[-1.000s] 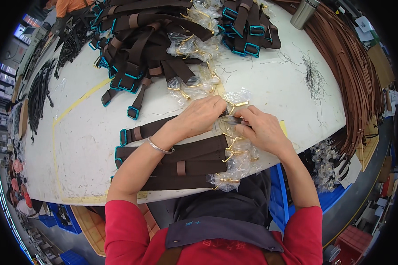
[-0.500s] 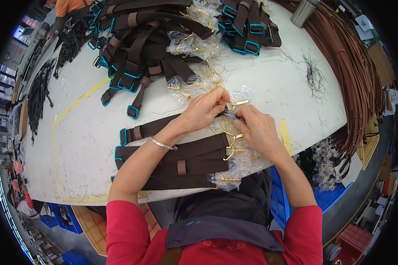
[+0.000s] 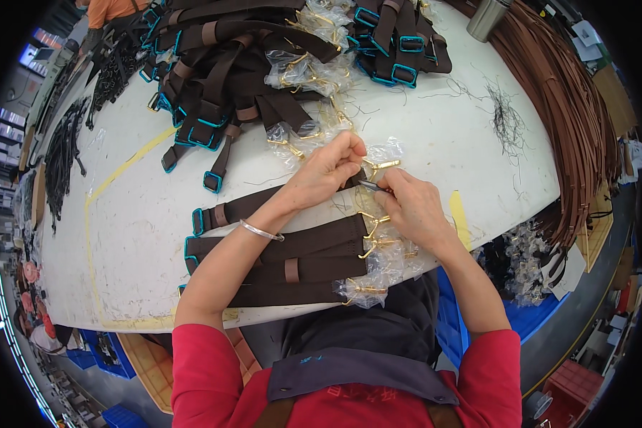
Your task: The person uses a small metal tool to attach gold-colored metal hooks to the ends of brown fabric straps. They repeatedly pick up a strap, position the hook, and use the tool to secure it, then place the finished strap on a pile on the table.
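Observation:
My left hand (image 3: 324, 173) is closed over the clasp end of a dark brown webbing strap (image 3: 253, 202), its thumb and fingers bent close together; any thread between the fingertips is too fine to see. Against that strap end, my right hand (image 3: 417, 207) grips small metal snips (image 3: 371, 185), mostly hidden by its fingers. Beyond the tip lies a gold clasp (image 3: 385, 165) in clear plastic. The strap's other end carries a turquoise-edged buckle (image 3: 198, 222). Several more straps (image 3: 292, 292) lie side by side nearer me, their wrapped gold clasps (image 3: 367, 289) on the right.
A heap of similar straps (image 3: 221, 78) covers the far side of the white table (image 3: 143, 214). Loose black threads (image 3: 506, 118) lie at the right. Long brown strips (image 3: 549, 93) and a steel flask (image 3: 486, 20) line the far right edge. A blue crate (image 3: 453, 307) stands below.
My left hand has shifted slightly left and up. My right hand stays almost still, with the snips now lying flatter at the strap end.

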The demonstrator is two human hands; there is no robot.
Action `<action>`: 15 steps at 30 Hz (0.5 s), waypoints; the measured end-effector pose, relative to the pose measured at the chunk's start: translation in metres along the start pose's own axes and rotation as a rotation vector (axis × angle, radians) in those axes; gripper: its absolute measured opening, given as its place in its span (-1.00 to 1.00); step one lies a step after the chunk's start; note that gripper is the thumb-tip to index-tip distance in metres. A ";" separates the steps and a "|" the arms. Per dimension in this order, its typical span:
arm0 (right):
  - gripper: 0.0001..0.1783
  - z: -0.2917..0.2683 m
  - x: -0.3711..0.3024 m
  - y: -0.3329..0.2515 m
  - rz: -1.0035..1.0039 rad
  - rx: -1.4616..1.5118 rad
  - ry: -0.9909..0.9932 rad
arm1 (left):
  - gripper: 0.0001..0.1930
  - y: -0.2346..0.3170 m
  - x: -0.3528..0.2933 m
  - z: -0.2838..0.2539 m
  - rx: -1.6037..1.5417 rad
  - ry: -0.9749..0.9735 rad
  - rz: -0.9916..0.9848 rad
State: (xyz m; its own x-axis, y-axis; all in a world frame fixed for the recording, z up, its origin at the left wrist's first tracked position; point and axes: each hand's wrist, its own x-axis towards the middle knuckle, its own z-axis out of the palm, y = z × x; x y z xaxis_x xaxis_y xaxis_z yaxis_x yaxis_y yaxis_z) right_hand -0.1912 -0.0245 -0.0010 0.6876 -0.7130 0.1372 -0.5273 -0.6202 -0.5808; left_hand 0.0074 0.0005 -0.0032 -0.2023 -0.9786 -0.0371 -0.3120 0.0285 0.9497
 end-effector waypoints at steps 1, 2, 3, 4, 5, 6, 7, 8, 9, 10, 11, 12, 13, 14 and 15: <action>-0.82 0.000 -0.001 0.001 0.004 0.010 0.005 | -0.84 0.006 0.001 -0.005 0.015 -0.016 -0.035; -0.82 -0.001 -0.001 0.002 0.011 0.007 -0.007 | -0.83 0.009 0.001 -0.008 0.031 -0.032 -0.070; -0.82 -0.002 0.000 0.002 0.018 0.005 -0.020 | -0.82 0.009 -0.001 -0.009 0.237 -0.043 0.007; -0.82 -0.002 0.000 0.001 0.027 0.003 -0.031 | -0.82 0.009 -0.005 -0.010 0.444 -0.057 0.085; -0.82 -0.002 0.000 0.001 0.027 0.002 -0.020 | -0.81 0.010 -0.007 -0.009 0.649 -0.071 0.165; -0.83 -0.002 -0.001 0.001 0.028 0.000 -0.009 | -0.84 0.013 -0.008 -0.007 0.702 -0.103 0.136; -0.84 -0.002 0.000 0.001 0.023 -0.002 0.001 | -0.86 0.011 -0.009 -0.007 0.719 -0.101 0.166; -0.83 -0.002 0.000 0.000 0.007 -0.012 0.001 | -0.87 0.007 -0.009 -0.006 0.736 -0.098 0.196; -0.83 -0.001 0.000 0.000 -0.009 -0.022 0.002 | -0.89 0.003 -0.009 -0.005 0.752 -0.096 0.226; -0.83 -0.001 0.000 0.000 -0.023 -0.033 0.002 | -0.90 0.000 -0.009 -0.004 0.763 -0.084 0.242; -0.82 -0.001 0.001 0.001 -0.032 -0.045 -0.007 | -0.91 -0.002 -0.009 -0.002 0.774 -0.073 0.258; -0.81 -0.001 0.001 0.001 -0.040 -0.056 -0.016 | -0.93 -0.003 -0.009 -0.001 0.785 -0.061 0.273; -0.80 -0.001 0.002 0.001 -0.049 -0.067 -0.025 | -0.93 -0.003 -0.009 -0.001 0.784 -0.060 0.278; -0.80 -0.001 0.002 0.002 -0.058 -0.076 -0.024 | -0.93 -0.003 -0.009 -0.001 0.783 -0.060 0.283; -0.80 -0.001 0.002 0.002 -0.066 -0.085 -0.024 | -0.94 -0.002 -0.008 -0.001 0.781 -0.059 0.288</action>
State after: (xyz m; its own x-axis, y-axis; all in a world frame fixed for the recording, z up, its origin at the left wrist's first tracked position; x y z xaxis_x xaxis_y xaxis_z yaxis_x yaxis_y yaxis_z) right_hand -0.1915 -0.0273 -0.0016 0.7333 -0.6623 0.1534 -0.5199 -0.6918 -0.5011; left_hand 0.0105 0.0084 -0.0049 -0.4146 -0.8996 0.1373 -0.7902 0.4307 0.4359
